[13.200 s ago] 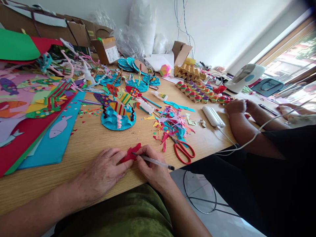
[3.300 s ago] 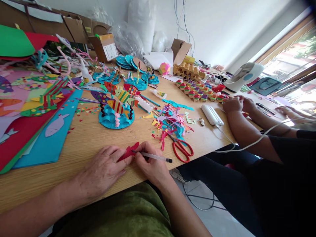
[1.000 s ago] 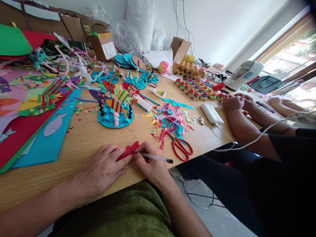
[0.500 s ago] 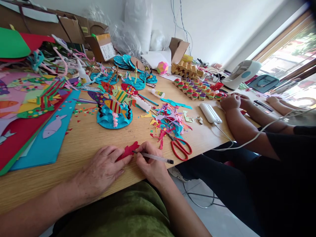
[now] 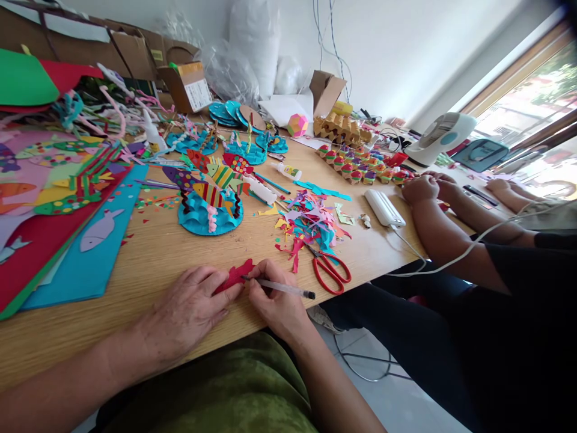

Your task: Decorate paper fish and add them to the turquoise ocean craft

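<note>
Near the table's front edge, a small red paper fish (image 5: 235, 275) lies partly under my fingers. My left hand (image 5: 192, 307) holds it down from the left, with thumb and index finger along its lower edge. My right hand (image 5: 278, 300) is closed round a pen (image 5: 283, 287) with a clear barrel and black cap end. The pen's tip touches the red paper, and any line it makes is too small to see. To the right of my right hand lie red-handled scissors (image 5: 331, 272), with blades pointing at a heap of coloured paper scraps (image 5: 315, 219).
A blue stand with paper fish (image 5: 210, 219) is ahead. Coloured sheets (image 5: 85, 264) with a lilac fish lie left. A glue bottle (image 5: 288, 171), painted egg carton (image 5: 360, 163) and white power bank (image 5: 384, 208) with cable are beyond. A co-worker's hands (image 5: 421, 189) are at right.
The pen tip has shifted slightly on the red paper over the longer span. Both my hands keep their hold. At the far right, another person's hands have moved; the view has shifted a little.
</note>
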Motion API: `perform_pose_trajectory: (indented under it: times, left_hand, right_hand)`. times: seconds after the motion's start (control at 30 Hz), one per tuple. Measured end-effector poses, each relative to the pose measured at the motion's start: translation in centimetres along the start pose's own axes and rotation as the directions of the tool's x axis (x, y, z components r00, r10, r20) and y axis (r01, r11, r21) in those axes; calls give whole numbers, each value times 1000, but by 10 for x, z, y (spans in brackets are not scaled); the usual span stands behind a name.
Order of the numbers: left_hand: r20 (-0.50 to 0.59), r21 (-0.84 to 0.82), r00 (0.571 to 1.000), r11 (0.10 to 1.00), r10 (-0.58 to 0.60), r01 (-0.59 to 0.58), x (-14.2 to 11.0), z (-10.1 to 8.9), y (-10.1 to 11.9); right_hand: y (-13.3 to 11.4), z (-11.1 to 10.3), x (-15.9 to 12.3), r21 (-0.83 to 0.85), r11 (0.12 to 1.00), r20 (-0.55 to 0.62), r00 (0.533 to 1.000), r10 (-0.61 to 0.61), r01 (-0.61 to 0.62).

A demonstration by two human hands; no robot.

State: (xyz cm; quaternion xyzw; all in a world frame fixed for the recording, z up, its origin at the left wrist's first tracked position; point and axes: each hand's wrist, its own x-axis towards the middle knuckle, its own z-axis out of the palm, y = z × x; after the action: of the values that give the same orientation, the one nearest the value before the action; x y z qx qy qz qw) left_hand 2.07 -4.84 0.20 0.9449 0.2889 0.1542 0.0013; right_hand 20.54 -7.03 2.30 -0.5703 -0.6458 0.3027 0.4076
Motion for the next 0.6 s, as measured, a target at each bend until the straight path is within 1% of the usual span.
perform_pose_trajectory:
  times: [0.4, 0.47, 0.6]
  left_hand:
    - [34, 6, 999, 1000, -8, 8, 2, -5, 2]
    - [28, 10, 1000, 1000, -2, 2, 2, -5, 2]
    - [13, 13, 1000, 1000, 8, -8, 2, -4, 1]
  right_hand:
    - [-1, -1, 0, -9, 1000, -27, 1000, 15, -16]
    - [-1, -1, 0, 8, 1000, -32, 999, 9, -9]
    - [0, 0, 0, 89, 995, -22, 999, 41, -39]
